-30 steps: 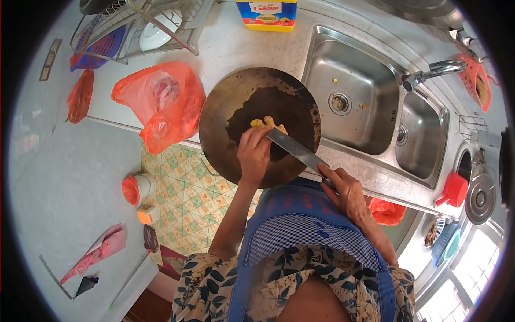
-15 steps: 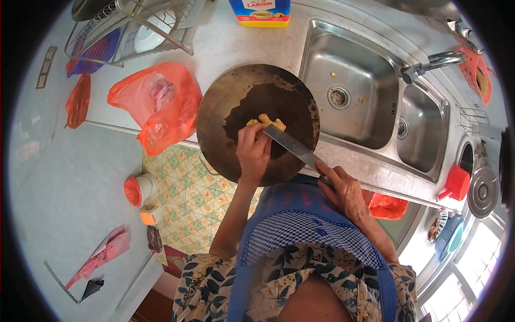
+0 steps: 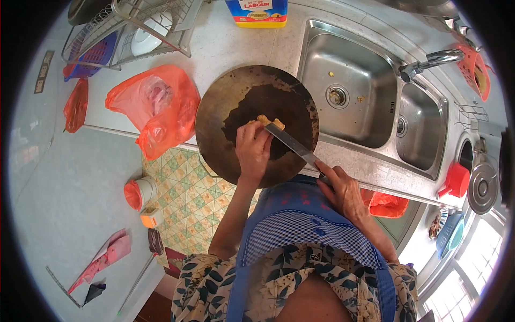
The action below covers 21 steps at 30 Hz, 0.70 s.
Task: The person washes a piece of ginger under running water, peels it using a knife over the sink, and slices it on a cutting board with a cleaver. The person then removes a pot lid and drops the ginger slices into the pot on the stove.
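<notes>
A round, dark-stained chopping board [image 3: 222,96] lies on the counter in front of me. A knobbly piece of ginger [image 3: 262,118] rests near its middle. My left hand [image 3: 253,153] is closed over the ginger's near left side, fingertips bunched and covering part of it. In my right hand [image 3: 343,190] is the handle of a kitchen knife [image 3: 294,145]. Its blade slants up and left across the board, with the tip end against the ginger close to my left fingertips. Where the edge meets the ginger cannot be made out.
Right of the board is a steel double sink [image 3: 348,80] with a tap [image 3: 429,64]. A red plastic bag [image 3: 171,118] sits to the left, below a wire dish rack [image 3: 155,32]. A blue and yellow container [image 3: 260,13] stands behind. A red scoop [image 3: 456,181] is far right.
The knife blade has tilted and now shows a narrower face over the ginger. My left fingers have shifted slightly, covering more of the ginger's left side. The view has moved a little.
</notes>
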Available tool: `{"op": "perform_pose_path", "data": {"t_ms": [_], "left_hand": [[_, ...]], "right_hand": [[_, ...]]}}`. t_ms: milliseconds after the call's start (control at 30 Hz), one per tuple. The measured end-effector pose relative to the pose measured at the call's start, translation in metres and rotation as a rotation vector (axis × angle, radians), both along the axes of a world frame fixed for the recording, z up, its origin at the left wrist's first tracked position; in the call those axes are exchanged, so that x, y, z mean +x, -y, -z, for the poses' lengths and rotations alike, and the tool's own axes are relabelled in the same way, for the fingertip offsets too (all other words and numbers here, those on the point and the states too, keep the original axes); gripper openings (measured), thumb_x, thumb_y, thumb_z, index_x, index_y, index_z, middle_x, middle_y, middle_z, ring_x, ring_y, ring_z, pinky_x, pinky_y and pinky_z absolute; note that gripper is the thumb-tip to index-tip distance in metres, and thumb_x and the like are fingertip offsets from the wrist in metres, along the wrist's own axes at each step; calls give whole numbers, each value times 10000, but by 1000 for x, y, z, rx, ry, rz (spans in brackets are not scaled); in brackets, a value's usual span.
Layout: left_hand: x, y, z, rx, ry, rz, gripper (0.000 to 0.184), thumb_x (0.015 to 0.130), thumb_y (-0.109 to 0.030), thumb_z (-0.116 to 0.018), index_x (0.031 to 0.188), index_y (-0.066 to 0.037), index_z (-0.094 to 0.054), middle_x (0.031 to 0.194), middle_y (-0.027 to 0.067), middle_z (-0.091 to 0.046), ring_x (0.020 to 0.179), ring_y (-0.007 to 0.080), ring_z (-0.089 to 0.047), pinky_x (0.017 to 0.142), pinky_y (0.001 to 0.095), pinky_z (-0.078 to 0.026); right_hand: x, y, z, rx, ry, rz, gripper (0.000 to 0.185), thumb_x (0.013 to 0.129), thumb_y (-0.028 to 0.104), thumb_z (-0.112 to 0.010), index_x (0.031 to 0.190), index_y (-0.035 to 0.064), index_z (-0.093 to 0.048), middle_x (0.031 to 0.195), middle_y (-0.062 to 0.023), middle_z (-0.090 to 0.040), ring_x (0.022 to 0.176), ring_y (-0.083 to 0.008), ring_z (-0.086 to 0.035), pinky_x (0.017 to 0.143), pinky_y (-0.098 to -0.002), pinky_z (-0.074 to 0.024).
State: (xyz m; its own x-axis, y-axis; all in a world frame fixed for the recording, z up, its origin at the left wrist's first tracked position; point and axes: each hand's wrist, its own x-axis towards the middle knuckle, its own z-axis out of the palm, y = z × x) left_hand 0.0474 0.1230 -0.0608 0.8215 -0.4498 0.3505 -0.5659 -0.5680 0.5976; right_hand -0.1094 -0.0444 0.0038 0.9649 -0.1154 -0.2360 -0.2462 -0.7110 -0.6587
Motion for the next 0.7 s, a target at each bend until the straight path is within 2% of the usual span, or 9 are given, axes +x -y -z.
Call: {"op": "perform_pose_path", "data": {"t_ms": [233, 600, 700], "left_hand": [[2, 2, 4, -14, 23, -29, 182, 666, -47, -680, 842, -80, -645, 892, 16, -555, 865, 235, -527, 728, 339, -450], [3, 3, 2, -2, 14, -33, 164, 665, -37, -684, 824, -62, -658, 894, 28, -574, 880, 231, -534, 746, 336, -447], [3, 3, 1, -21, 23, -32, 172, 660, -30, -688, 826, -62, -657, 890, 29, -574, 873, 230, -536, 740, 334, -450]], "right_hand": [[7, 2, -1, -2, -38, -4, 451, 808, 117, -580, 1234, 145, -436, 800, -156, -541, 652, -349, -586, 572, -421, -487], [10, 3, 5, -38, -57, -5, 450, 807, 148, -582, 1230, 154, -428, 775, -166, -553, 636, -363, -587, 564, -432, -485], [18, -6, 17, -87, -98, 13, 404, 801, 159, -588, 1183, 153, -457, 758, -161, -566, 639, -362, -588, 565, -434, -482]]}}
